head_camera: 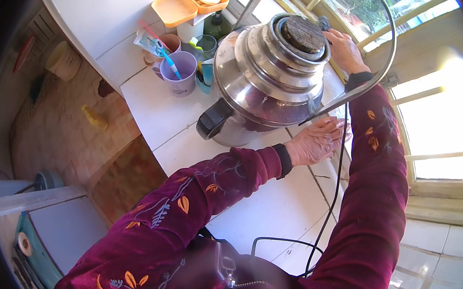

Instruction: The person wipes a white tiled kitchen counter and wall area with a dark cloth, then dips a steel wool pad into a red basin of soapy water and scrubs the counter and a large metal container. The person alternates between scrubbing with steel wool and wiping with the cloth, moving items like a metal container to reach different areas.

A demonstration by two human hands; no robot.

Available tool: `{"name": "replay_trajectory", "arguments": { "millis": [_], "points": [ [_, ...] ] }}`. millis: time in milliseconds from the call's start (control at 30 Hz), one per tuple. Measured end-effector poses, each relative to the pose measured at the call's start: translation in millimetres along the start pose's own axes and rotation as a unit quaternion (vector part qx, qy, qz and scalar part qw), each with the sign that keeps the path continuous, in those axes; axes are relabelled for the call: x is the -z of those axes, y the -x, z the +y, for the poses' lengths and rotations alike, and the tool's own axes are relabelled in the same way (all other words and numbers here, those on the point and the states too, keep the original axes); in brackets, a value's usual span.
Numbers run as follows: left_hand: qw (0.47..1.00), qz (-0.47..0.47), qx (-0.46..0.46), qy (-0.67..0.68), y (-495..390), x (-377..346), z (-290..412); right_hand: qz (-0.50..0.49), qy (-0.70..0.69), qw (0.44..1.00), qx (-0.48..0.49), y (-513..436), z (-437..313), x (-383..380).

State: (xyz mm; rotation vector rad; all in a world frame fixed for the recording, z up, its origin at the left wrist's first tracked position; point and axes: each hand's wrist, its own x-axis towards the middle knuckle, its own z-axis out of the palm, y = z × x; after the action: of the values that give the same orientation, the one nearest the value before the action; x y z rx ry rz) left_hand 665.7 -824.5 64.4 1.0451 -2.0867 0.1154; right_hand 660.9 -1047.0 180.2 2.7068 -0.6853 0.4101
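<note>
A large metal vacuum flask [269, 81] with a worn cork stopper [304, 34] and a black side handle [214, 119] stands on the white tiled counter [276, 199]. Its long curved metal carrying handle [386, 55] arches past my right forearm. My left hand [315, 142] lies palm down, fingers extended, on the counter's edge by the window, just beside the flask. Beyond the flask, my right hand [345, 51] reaches along the window ledge. A small dark grey object [323, 23] is at its fingertips; whether it is gripped is unclear.
Left of the flask stand a purple mug [178, 73] with a blue toothbrush, a toothpaste tube [145, 41], a glass [206, 46] and an orange soap dish [174, 9]. A black cable [339, 163] hangs between my arms. Barred windows [446, 123] line the right; a bucket [63, 60] stands on the floor.
</note>
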Motion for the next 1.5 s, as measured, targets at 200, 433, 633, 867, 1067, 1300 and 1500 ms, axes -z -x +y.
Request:
{"name": "replay_trajectory", "arguments": {
  "millis": [200,433,633,867,1067,1300,1500],
  "points": [
    [1.000,0.020,-0.019,-0.004,-1,7,0,-0.049,-0.027,0.998,-0.024,37,8,11],
    [0.998,0.049,-0.020,0.016,-2,0,3,-0.059,-0.122,0.987,-0.090,87,-2,72],
    [0.994,0.098,-0.024,0.037,-1,-2,1,0.125,-0.124,0.984,-0.004,-33,10,48],
    [0.926,-0.023,-0.064,-0.372,0,-10,1,0.016,-0.071,0.991,0.109,-112,-3,-34],
    [0.990,0.055,-0.029,-0.131,-3,-5,1,-0.066,-0.120,0.990,0.036,-95,12,-39],
    [0.999,0.049,-0.014,0.006,-1,-1,-2,-0.064,-0.047,0.996,-0.034,8,5,8],
    [0.999,0.029,-0.014,-0.021,-3,1,1,-0.005,-0.164,0.967,-0.194,75,23,24]
  ]
}}
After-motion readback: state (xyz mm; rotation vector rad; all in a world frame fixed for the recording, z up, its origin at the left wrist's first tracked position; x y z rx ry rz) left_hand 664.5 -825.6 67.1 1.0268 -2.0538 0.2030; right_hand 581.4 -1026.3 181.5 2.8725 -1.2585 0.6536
